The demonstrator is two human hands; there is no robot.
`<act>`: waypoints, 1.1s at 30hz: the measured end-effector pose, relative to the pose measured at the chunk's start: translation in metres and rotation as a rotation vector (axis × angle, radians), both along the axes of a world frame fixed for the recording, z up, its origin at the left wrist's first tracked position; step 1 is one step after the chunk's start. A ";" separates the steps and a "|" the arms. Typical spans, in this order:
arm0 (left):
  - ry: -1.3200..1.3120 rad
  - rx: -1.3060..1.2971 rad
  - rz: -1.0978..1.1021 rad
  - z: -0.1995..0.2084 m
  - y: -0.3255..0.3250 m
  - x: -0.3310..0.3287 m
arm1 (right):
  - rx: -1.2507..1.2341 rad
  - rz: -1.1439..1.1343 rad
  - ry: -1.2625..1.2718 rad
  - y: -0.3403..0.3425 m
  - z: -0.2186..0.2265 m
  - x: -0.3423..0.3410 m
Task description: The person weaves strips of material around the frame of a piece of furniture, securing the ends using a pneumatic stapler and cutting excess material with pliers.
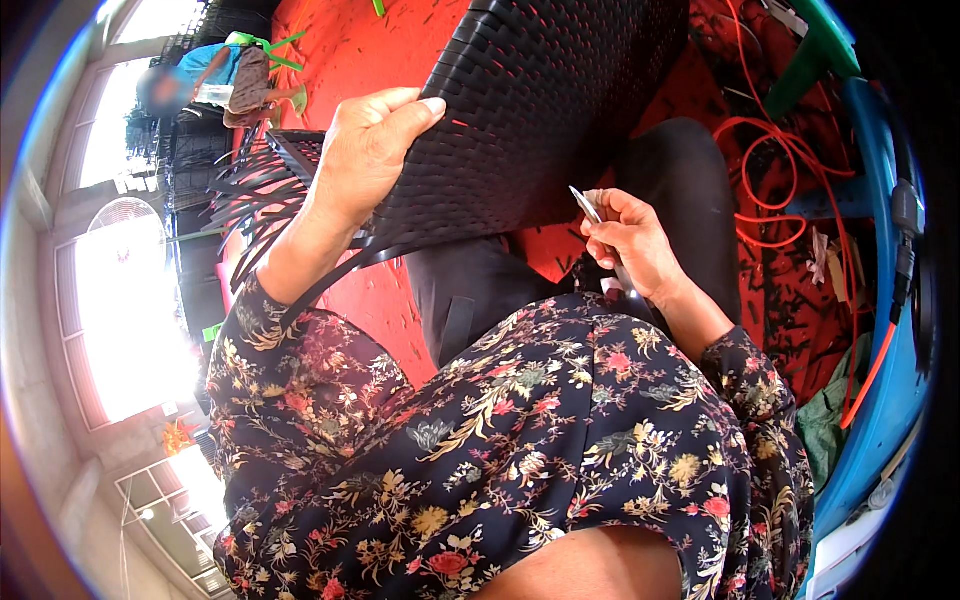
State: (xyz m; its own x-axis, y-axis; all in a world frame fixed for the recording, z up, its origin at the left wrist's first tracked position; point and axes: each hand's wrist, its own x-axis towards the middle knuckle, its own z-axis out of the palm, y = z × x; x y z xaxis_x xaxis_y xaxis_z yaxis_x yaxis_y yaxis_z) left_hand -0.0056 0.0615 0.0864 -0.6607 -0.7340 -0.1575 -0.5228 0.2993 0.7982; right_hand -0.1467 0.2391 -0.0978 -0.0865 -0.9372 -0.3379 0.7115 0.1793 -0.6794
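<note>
A large black woven piece (530,130), made of flat strips in a tight weave, leans across my lap at a tilt. My left hand (365,150) grips its left edge, with the thumb pressed on the weave and the other fingers mostly hidden behind it. Loose strip ends (262,190) fan out beside my left wrist. In my right hand (638,245), close to the lower right of the weave, is a knife-like tool (584,206) with a pointed silver blade. Its tip points up and left, apart from the woven piece. My fingers cover most of its handle.
Black strip scraps litter the red floor (340,40). To the right, an orange cable (790,150) lies coiled near a blue plastic chair (880,300) and a green plastic leg (815,60). Another person (235,80) sits at the upper left, near a fan (125,225).
</note>
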 end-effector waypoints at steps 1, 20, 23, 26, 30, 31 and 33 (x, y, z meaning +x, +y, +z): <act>-0.001 -0.015 0.014 0.000 0.002 0.000 | -0.006 0.003 -0.007 0.000 -0.001 0.000; -0.003 -0.504 0.016 -0.012 0.010 -0.004 | -0.031 0.011 -0.021 0.002 0.001 0.001; -0.066 -0.600 -0.009 -0.010 0.008 -0.006 | -0.014 0.015 0.001 0.001 0.001 0.000; -0.108 -0.668 -0.031 -0.009 0.007 -0.009 | -0.016 0.011 0.008 0.002 0.002 0.000; -0.128 -0.720 -0.054 -0.008 0.007 -0.007 | -0.009 0.002 0.000 0.002 0.004 0.000; -0.117 -0.725 -0.059 -0.009 0.008 -0.007 | -0.010 0.004 -0.002 0.002 0.004 0.000; -0.093 -0.705 -0.063 -0.011 0.008 -0.005 | -0.012 0.006 -0.007 0.002 0.005 0.000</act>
